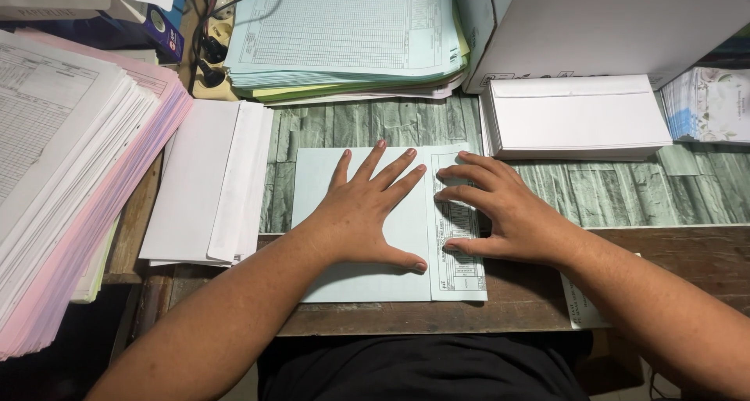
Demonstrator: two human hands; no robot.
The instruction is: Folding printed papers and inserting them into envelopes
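A folded pale blue paper form [316,182] lies on the desk in front of me. My left hand [367,213] presses flat on its blank folded flap, fingers spread. My right hand [500,209] rests on the printed strip [461,272] left showing along the paper's right side, fingertips at the fold line. Neither hand grips anything; both lie palm down on the sheet.
Several white envelopes [207,182] lie to the left, with a tall pile of white and pink forms [70,151] beyond them. A stack of white envelopes [574,116] sits at the right, a pile of blue forms [344,34] behind, and a white box [609,18] at the back right.
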